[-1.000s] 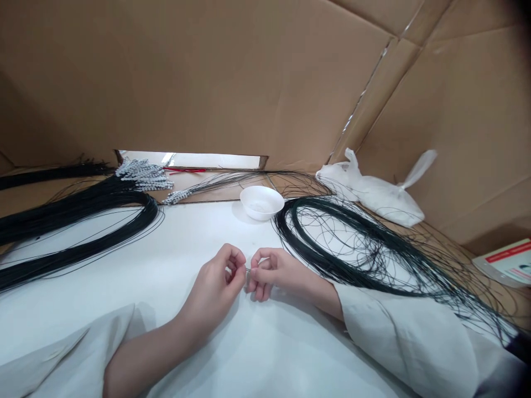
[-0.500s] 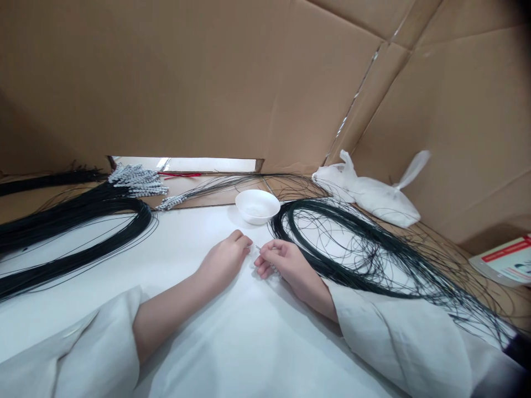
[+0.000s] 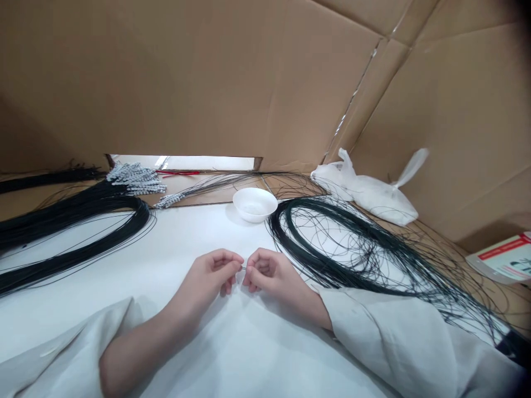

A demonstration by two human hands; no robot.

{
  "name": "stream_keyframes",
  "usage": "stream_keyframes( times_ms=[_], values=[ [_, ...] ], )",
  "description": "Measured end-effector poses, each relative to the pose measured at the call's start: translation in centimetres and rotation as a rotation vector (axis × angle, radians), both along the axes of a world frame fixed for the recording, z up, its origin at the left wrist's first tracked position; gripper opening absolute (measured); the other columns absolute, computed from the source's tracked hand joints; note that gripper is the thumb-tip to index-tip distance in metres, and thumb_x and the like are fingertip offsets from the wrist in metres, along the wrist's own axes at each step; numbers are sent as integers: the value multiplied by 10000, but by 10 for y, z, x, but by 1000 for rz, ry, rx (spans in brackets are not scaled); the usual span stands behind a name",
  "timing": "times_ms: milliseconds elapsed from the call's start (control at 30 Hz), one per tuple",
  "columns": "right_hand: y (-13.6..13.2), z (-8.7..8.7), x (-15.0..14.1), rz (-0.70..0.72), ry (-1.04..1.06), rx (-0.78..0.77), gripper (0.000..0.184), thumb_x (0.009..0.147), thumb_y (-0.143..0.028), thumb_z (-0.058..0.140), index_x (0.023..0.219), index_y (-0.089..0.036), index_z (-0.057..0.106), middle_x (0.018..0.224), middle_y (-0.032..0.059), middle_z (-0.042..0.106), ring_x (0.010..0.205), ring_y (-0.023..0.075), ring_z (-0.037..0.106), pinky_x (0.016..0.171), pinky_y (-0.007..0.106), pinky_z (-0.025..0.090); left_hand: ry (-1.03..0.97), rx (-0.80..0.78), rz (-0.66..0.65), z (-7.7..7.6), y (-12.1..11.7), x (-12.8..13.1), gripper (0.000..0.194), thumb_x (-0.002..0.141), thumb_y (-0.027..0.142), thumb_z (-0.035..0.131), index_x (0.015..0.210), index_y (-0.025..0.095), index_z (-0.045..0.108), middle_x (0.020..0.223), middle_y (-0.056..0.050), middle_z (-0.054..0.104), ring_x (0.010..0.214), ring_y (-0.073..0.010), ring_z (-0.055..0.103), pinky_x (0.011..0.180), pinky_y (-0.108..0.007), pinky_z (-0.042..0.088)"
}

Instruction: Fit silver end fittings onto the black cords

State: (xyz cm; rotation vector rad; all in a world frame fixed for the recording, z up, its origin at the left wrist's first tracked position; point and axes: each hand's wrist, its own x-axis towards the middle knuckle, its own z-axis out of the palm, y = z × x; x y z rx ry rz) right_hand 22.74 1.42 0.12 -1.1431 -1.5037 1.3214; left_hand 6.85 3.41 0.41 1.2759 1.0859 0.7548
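Observation:
Over the white tabletop, my left hand [image 3: 209,276] and my right hand [image 3: 271,273] meet almost fingertip to fingertip. Both are closed in a pinch. A short length of thin dark strand [image 3: 244,268] shows between them, its two ends hidden in the fingers. Whether it is cord or wire is too small to tell. Beyond the hands stands a white bowl [image 3: 254,205], with something pale at its bottom. A coil of dark green-black cords [image 3: 307,257] lies to the right of my right hand, its loose ends spreading toward the right edge.
A thick bundle of black cords [image 3: 83,258] curves along the left, beside black-and-white patterned ends [image 3: 135,178]. Red strips [image 3: 178,173] lie near the slot in the cardboard wall [image 3: 186,83]. Knotted white plastic bags [image 3: 373,193] and a red-and-white packet [image 3: 504,258] rest at right.
My left hand reached forward toward the bowl, then came back beside my right hand. The thin strand now spans both pinches again. The whole view has shifted slightly.

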Motion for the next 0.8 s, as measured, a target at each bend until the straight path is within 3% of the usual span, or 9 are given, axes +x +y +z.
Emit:
stream_keyframes(
  times_ms=[133, 400, 800],
  values=[
    [-4, 2, -2, 19, -18, -15, 58, 739, -95, 481, 729, -147, 507, 597, -12, 565, 560, 92, 543, 555, 212, 417, -90, -104, 3, 2, -12, 0, 160, 757, 285, 550, 816, 140, 585, 570, 23, 501, 504, -85, 425, 466, -198, 333],
    [-2, 2, -4, 7, 13, -91, 55, 712, -100, 500, 695, -151, 488, 601, 3, 588, 550, 98, 542, 550, 224, 429, -159, -147, -40, -1, -6, -2, 204, 753, 306, 588, 856, 130, 600, 608, 3, 537, 538, -91, 453, 492, -205, 350],
    [-1, 2, -3, 5, 1, -78, 83, 685, -76, 483, 669, -157, 480, 588, -3, 575, 547, 100, 527, 542, 225, 404, -145, -111, -71, -3, -7, -4, 196, 791, 308, 563, 877, 142, 621, 584, 17, 523, 533, -85, 443, 512, -207, 348]
  ],
)
